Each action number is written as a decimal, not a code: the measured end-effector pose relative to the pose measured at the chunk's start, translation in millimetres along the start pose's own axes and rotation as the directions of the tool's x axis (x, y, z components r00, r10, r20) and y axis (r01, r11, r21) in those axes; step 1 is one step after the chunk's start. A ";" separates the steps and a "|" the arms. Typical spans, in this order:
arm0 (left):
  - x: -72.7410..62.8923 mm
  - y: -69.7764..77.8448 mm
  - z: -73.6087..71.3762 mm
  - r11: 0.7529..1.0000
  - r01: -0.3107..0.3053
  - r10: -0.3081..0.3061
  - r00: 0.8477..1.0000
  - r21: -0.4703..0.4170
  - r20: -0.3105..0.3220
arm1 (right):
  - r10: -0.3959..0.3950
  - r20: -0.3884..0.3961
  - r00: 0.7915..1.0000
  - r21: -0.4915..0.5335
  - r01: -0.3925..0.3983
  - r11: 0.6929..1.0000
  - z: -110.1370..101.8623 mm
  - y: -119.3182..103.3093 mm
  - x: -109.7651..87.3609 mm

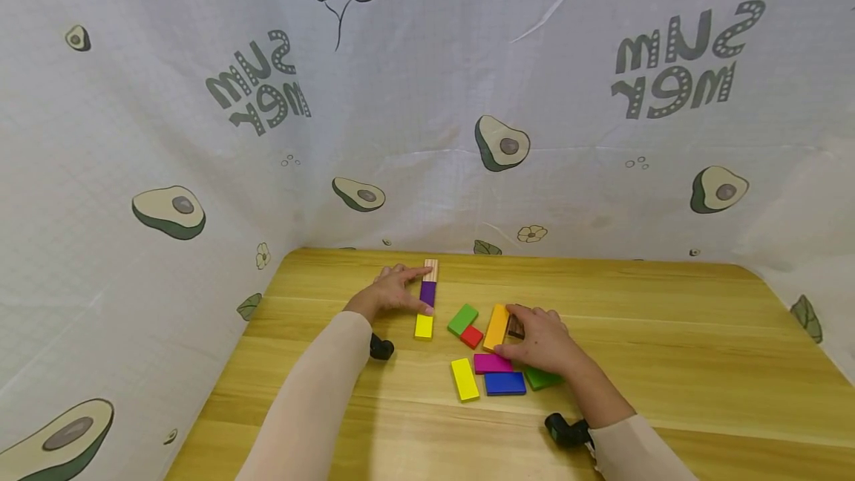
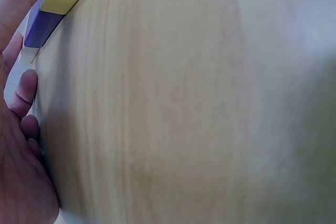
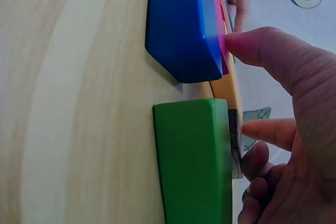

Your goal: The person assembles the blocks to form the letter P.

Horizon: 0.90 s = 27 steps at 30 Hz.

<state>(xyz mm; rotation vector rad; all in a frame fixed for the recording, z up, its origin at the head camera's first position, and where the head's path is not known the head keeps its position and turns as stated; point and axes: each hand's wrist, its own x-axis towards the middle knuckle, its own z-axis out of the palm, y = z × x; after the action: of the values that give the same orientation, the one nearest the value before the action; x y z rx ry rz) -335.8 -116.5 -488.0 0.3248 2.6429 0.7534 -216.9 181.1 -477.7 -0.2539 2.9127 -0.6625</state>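
In the head view, a column on the left holds a natural-wood block [image 1: 431, 266], a purple block [image 1: 427, 294] and a yellow block [image 1: 424, 327], end to end. My left hand [image 1: 394, 292] rests beside it, index finger extended onto the natural-wood block and thumb near the purple-yellow joint. My right hand [image 1: 544, 344] pinches an orange block [image 1: 495, 329] lengthwise, thumb at its near end and index finger by its far end. A dark brown block [image 1: 516, 326] lies partly hidden under that hand. Close by are a magenta block [image 1: 492, 364], a blue block [image 3: 181, 24] and a green block [image 3: 194, 156].
Between the hands lie another green block [image 1: 462, 319], a red block [image 1: 471, 337] and a second yellow block [image 1: 464, 380]. The wooden table [image 1: 668, 362] meets a patterned cloth [image 1: 427, 199] at its back and left edges. Black wrist devices [image 1: 568, 430] sit by both wrists.
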 end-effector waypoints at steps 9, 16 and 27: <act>0.8 -0.1 0.7 1.000 -0.006 0.006 1.000 -0.010 -0.009 | 0.010 -0.013 1.000 0.001 -0.010 1.000 4.8 2.6 1.2; -1.1 0.3 0.2 1.000 -0.008 0.008 1.000 -0.009 -0.013 | 0.014 -0.014 1.000 0.003 -0.014 1.000 4.5 1.9 2.4; 1.8 -0.8 0.5 1.000 0.012 -0.012 1.000 -0.012 -0.007 | 0.041 0.007 0.999 -0.026 -0.041 0.999 3.0 -1.3 7.2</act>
<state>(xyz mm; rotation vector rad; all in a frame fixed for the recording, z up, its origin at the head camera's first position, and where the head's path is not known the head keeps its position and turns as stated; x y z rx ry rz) -337.3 -116.4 -489.4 0.3038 2.6434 0.7678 -223.2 177.3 -480.5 -0.1989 2.9126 -0.6166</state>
